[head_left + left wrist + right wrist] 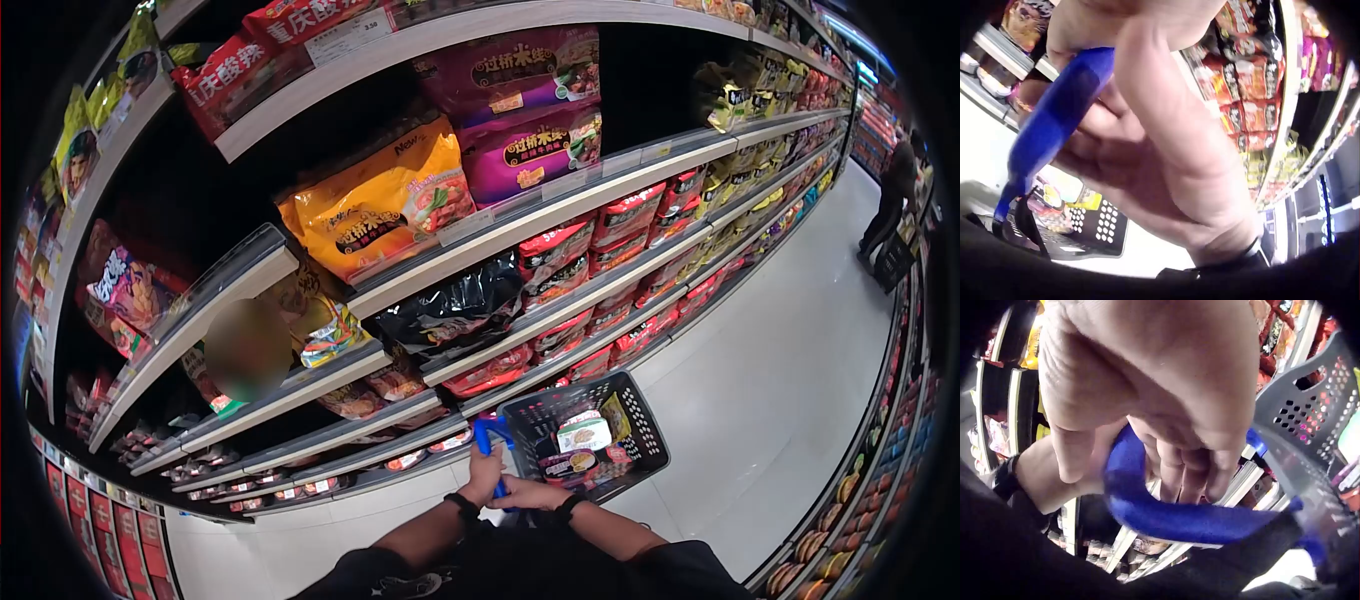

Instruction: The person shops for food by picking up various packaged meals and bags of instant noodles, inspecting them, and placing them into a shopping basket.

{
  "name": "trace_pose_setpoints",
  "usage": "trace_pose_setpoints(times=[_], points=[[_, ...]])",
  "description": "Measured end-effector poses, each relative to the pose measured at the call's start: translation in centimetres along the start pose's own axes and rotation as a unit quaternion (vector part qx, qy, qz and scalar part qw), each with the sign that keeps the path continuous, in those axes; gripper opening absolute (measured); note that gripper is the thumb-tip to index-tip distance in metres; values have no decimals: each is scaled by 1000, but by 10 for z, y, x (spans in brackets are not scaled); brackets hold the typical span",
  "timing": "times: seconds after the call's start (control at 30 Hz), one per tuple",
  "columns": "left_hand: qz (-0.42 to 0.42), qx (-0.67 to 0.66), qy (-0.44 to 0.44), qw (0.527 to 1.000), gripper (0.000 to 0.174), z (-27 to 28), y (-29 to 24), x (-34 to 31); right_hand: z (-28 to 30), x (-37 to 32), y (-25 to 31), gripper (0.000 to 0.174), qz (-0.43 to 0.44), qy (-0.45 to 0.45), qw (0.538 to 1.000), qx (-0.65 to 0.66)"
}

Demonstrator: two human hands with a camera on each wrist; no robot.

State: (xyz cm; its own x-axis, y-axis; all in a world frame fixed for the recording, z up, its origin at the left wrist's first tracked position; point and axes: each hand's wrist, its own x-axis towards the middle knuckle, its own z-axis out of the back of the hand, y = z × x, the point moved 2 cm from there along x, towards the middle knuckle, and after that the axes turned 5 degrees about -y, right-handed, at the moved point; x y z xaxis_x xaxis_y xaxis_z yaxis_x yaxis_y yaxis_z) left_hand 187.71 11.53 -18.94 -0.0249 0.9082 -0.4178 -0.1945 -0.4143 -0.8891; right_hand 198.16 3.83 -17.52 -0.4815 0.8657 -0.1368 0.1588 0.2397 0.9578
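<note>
A dark grey shopping basket with perforated walls stands in front of me, tilted in the head view. My left hand grips its blue pull handle. Right beside it, my right hand is around the bend of the same handle, with fingers behind it and thumb against the left hand, as the left wrist view shows. Inside the basket lie a white-topped pack, a yellow packet and a purple-edged pack. Black bands circle both wrists.
Tall shelves with bagged noodles run along the left, among them an orange bag and purple bags. More shelving lines the right side. Pale tiled floor stretches between. Far up the aisle a person stands beside a dark basket.
</note>
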Motion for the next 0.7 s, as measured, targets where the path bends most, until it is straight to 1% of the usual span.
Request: trace_pose_setpoints(times=[0.03, 0.07, 0.1, 0.13, 0.17, 0.2, 0.23, 0.27, 0.3, 0.33, 0.37, 0.4, 0.43, 0.47, 0.5, 0.53, 0.57, 0.63, 0.67, 0.7], points=[[-9, 25, 31, 999, 35, -11, 3, 5, 5, -9, 0, 63, -3, 3, 1000, -4], [-61, 156, 48, 985, 40, -19, -10, 5, 16, -21, -3, 57, -68, -68, 995, -9], [-29, 209, 105, 972, 42, -25, -19, 2, 29, -32, -6, 51, -133, -137, 981, -18], [-163, 215, 99, 958, 40, -27, -28, 6, 35, -42, -10, 43, -108, -187, 976, 16], [-291, 220, 87, 927, 38, -26, -35, 9, 45, -52, -10, 35, -132, -221, 966, -6], [-319, 228, 53, 918, 37, -19, -55, 17, 52, -65, -8, 32, -138, -258, 956, -12], [-345, 238, 22, 907, 37, -8, -88, 27, 59, -78, -6, 29, -142, -296, 944, -16], [-427, 183, -58, 884, 33, 7, -142, 11, 66, -90, -7, 26, -140, -330, 932, -52], [-322, 184, -36, 928, 31, 26, -180, 19, 75, -102, -8, 23, -134, -366, 917, -87], [-464, 145, -133, 864, 30, 44, -201, 42, 85, -112, -14, 22, -123, -383, 911, -91], [-437, 37, -173, 882, 32, 55, -249, 26, 90, -124, -6, 22, -112, -401, 901, -126], [-468, 95, -235, 846, 33, 74, -283, 25, 103, -132, -18, 21, -103, -411, 898, -120], [-513, 126, -302, 794, 37, 89, -311, 26, 114, -137, -32, 21, -92, -422, 895, -114], [-579, 96, -335, 737, 42, 99, -334, 26, 117, -140, -27, 21, -91, -428, 891, -120], [-609, 104, -371, 693, 48, 109, -352, 30, 120, -149, -19, 21, -118, -451, 874, -139], [-607, 119, -405, 673, 50, 115, -365, 32, 124, -156, -5, 21, -143, -475, 853, -160], [-604, 132, -440, 652, 52, 120, -377, 35, 123, -158, 4, 19, -151, -496, 838, -171], [-514, 103, -396, 754, 57, 128, -391, 49, 135, -160, -2, 17, -120, -516, 828, -185], [-446, 114, -366, 809, 65, 131, -400, 48, 141, -160, -5, 16, -148, -512, 833, -149], [-446, 101, -367, 810, 65, 135, -407, 49, 145, -161, -8, 16, -138, -524, 826, -154]])
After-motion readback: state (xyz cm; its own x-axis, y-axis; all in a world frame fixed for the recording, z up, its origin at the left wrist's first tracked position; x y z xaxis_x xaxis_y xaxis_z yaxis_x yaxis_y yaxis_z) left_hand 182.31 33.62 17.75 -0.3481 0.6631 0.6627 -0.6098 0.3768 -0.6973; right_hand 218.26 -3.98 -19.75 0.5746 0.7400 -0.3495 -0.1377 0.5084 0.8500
